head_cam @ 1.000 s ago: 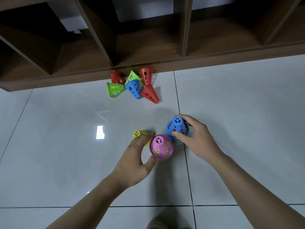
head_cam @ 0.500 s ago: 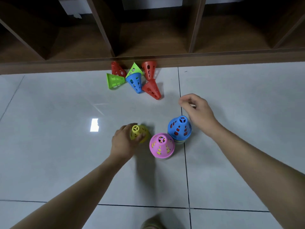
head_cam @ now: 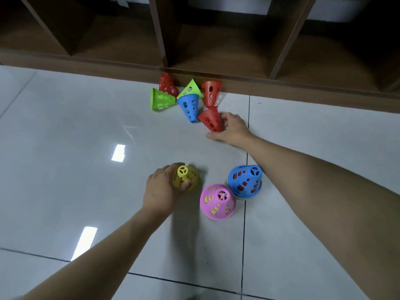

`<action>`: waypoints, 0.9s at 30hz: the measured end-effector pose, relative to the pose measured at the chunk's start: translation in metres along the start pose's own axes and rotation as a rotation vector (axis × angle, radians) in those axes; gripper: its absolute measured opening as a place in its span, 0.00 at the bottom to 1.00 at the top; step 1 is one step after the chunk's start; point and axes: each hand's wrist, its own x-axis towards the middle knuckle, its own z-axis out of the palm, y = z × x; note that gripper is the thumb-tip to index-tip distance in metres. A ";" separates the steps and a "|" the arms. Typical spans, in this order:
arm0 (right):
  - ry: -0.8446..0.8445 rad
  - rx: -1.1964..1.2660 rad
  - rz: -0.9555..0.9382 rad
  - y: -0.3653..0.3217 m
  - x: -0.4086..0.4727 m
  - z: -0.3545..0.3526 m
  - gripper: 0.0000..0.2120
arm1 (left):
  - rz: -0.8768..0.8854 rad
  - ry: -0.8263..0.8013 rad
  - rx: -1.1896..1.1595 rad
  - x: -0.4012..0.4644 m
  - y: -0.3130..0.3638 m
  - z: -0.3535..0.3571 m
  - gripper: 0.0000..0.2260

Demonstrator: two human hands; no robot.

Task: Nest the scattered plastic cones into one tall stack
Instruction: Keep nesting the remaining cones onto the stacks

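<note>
Head-camera view: a yellow cone (head_cam: pixel 186 176) is gripped around its upper part by the left hand (head_cam: pixel 161 189), fingers curled round it, just to the left of the pink-topped stack (head_cam: pixel 217 202). Touching that stack on its far right side, a blue-topped stack (head_cam: pixel 245 181) is seen, with red visible through its holes. Well beyond the pink-topped stack, against the base of the wooden shelf unit (head_cam: pixel 216 50), a loose cluster lies tipped over: a blue cone (head_cam: pixel 190 107), two green cones (head_cam: pixel 161 99) (head_cam: pixel 190 89), two red cones (head_cam: pixel 167 85) (head_cam: pixel 211 93), and a nearer red cone (head_cam: pixel 211 119). The right hand (head_cam: pixel 231 128) is placed at that nearer red cone, its fingers set about the wide end; whether the grip is fully closed cannot be told.

The cones are judged to be light, thin, perforated plastic, stiff enough to keep shape yet easily squeezed, and likely to slide on the glossy floor tiles (head_cam: pixel 65 148). Hold is best taken around the narrow upper part, or at the rim for a tipped cone.

The blue cone lies touching the nearer red cone and may be nudged when it is lifted. The right forearm passes close above the blue-topped stack, which could be knocked.
</note>
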 end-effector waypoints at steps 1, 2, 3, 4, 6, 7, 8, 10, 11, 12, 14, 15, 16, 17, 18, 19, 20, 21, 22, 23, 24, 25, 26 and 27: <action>0.007 -0.017 -0.011 0.005 0.004 0.001 0.42 | -0.003 -0.004 -0.024 -0.003 0.001 -0.001 0.21; 0.029 -0.038 -0.026 0.008 0.007 0.000 0.33 | -0.014 -0.004 -0.049 -0.006 0.002 -0.003 0.21; 0.065 -0.040 -0.035 0.010 0.009 0.000 0.24 | -0.027 -0.006 -0.066 -0.010 0.001 -0.005 0.21; 0.106 -0.016 -0.046 0.011 0.011 -0.001 0.17 | -0.035 -0.014 -0.072 -0.015 0.001 -0.007 0.22; 0.152 0.044 -0.067 0.012 0.013 -0.002 0.11 | -0.044 -0.031 -0.082 -0.024 -0.001 -0.010 0.21; 0.152 0.055 -0.071 0.013 0.012 -0.002 0.10 | -0.058 -0.031 -0.112 -0.029 -0.002 -0.012 0.21; 0.155 0.059 -0.070 0.014 0.010 -0.002 0.09 | -0.076 -0.024 -0.166 -0.035 -0.002 -0.015 0.19; 0.189 0.085 -0.057 0.018 0.005 -0.003 0.06 | -0.116 0.004 -0.296 -0.044 -0.001 -0.021 0.17; 0.212 0.109 -0.050 0.022 0.003 -0.003 0.05 | -0.133 0.033 -0.347 -0.047 0.002 -0.026 0.16; 0.232 0.130 -0.050 0.025 0.001 -0.003 0.04 | -0.150 0.071 -0.388 -0.050 0.006 -0.032 0.15; 0.237 0.123 -0.085 0.029 -0.002 -0.001 0.07 | -0.168 0.141 -0.483 -0.052 0.021 -0.047 0.14; 0.224 0.109 -0.114 0.029 -0.002 0.000 0.11 | -0.155 0.161 -0.531 -0.054 0.031 -0.054 0.14; 0.210 0.104 -0.143 0.027 -0.002 0.001 0.15 | -0.125 0.164 -0.572 -0.056 0.042 -0.062 0.14; 0.201 0.105 -0.170 0.021 -0.002 0.001 0.18 | -0.088 0.148 -0.604 -0.059 0.054 -0.069 0.13; 0.191 0.108 -0.194 0.014 -0.003 0.001 0.21 | -0.045 0.125 -0.628 -0.062 0.066 -0.075 0.12; 0.166 0.114 -0.214 0.008 -0.003 0.001 0.25 | 0.001 0.095 -0.644 -0.066 0.076 -0.080 0.12; 0.120 0.125 -0.231 0.003 -0.003 0.000 0.30 | 0.044 0.053 -0.648 -0.069 0.084 -0.082 0.12; 0.059 0.138 -0.241 0.001 -0.003 0.000 0.35 | 0.077 -0.002 -0.642 -0.073 0.090 -0.082 0.12; 0.006 0.146 -0.251 0.002 -0.004 0.000 0.40 | 0.104 -0.056 -0.621 -0.076 0.094 -0.078 0.13; -0.023 0.144 -0.257 0.003 -0.002 0.000 0.43 | 0.127 -0.104 -0.591 -0.079 0.097 -0.074 0.14; -0.035 0.129 -0.269 0.002 0.000 0.001 0.45 | 0.146 -0.143 -0.548 -0.080 0.099 -0.070 0.15; -0.043 0.107 -0.284 0.001 0.002 0.001 0.45 | 0.172 -0.171 -0.499 -0.081 0.098 -0.064 0.16; -0.056 0.082 -0.297 0.000 0.005 0.001 0.44 | 0.210 -0.187 -0.450 -0.081 0.096 -0.058 0.16; -0.074 0.060 -0.314 -0.002 0.006 -0.001 0.42 | 0.244 -0.200 -0.416 -0.080 0.093 -0.052 0.17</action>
